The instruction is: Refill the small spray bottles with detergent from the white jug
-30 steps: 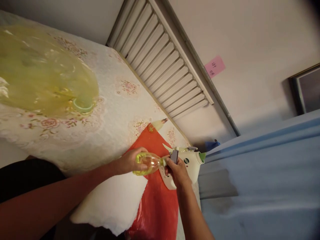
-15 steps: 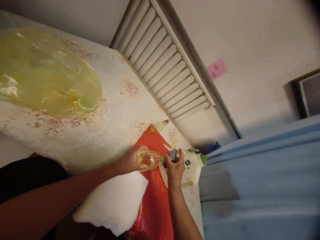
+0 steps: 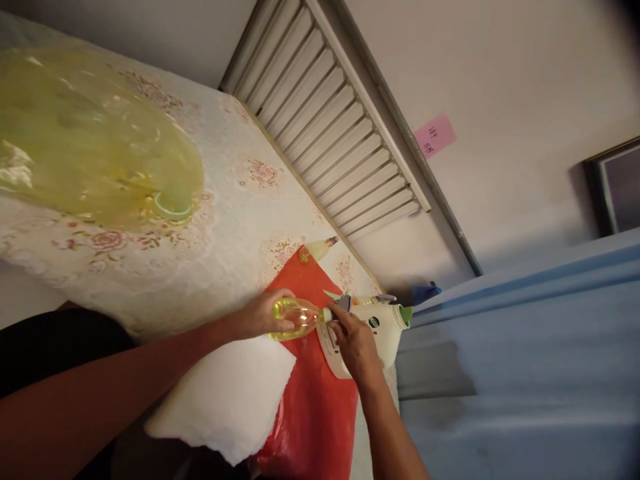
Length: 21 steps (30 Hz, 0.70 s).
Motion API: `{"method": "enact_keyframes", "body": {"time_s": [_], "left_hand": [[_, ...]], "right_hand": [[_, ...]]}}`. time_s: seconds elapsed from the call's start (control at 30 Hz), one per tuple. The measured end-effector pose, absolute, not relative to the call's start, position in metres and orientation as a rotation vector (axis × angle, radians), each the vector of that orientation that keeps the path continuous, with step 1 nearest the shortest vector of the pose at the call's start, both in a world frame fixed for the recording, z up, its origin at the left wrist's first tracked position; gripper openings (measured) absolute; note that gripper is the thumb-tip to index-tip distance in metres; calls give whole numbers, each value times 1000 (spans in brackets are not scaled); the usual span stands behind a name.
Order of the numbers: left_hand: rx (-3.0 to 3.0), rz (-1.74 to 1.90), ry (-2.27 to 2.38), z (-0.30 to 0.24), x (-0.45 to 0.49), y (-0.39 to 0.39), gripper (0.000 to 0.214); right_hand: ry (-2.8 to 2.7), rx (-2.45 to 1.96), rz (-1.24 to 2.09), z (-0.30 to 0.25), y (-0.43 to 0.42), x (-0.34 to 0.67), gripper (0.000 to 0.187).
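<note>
My left hand [image 3: 263, 315] is closed round a small yellow balloon [image 3: 295, 319] that is partly blown up. The balloon's neck sits on the nozzle of a white electric pump [image 3: 381, 323] with a green tip. My right hand [image 3: 353, 341] pinches the neck at the grey nozzle piece [image 3: 344, 303] and rests against the pump. Both hands work over a red plastic bag [image 3: 313, 387] lying on the flowered table cover [image 3: 225, 253].
A big inflated yellow balloon [image 3: 90, 140] lies at the left on the table. A white cloth [image 3: 227, 400] hangs at the near edge. A flat uninflated balloon [image 3: 317, 248] lies beyond the red bag. White louvred shutters [image 3: 325, 127], a pink note [image 3: 434, 135] and blue fabric [image 3: 525, 360] at right.
My right hand has shifted a little on the pump and nozzle, with its wrist swinging right. The small balloon stays in my left hand and has changed little in size.
</note>
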State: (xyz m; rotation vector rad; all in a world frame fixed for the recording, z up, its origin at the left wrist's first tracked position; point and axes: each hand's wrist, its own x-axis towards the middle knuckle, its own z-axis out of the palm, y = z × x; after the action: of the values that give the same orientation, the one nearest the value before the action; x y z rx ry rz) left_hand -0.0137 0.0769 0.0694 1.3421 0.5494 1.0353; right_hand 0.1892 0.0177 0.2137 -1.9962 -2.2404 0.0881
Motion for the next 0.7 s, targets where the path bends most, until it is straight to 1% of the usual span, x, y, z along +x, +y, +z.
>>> {"method": "enact_keyframes", "body": {"time_s": [0.07, 0.1, 0.2, 0.3, 0.4, 0.57, 0.7], "left_hand": [[1347, 1022, 552, 67, -12, 77, 54], [1348, 1018, 555, 66, -12, 77, 55], [1326, 1013, 560, 64, -12, 78, 56], [1289, 991, 546, 66, -14, 79, 57], [1263, 982, 508, 68, -15, 79, 55], [1247, 997, 493, 63, -13, 79, 51], [1216, 959, 456, 60, -12, 80, 53]], "right_hand": [[-2346, -2068, -184, 217, 15, 185, 41], [-2388, -2081, -264, 218, 15, 183, 43], [-2488, -2103, -271, 219, 15, 180, 50], [-2493, -2172, -326, 220, 16, 180, 44], [-2454, -2191, -481, 221, 17, 182, 38], [-2466, -2039, -813, 217, 19, 183, 34], [-2604, -1900, -874, 219, 19, 186, 33]]}}
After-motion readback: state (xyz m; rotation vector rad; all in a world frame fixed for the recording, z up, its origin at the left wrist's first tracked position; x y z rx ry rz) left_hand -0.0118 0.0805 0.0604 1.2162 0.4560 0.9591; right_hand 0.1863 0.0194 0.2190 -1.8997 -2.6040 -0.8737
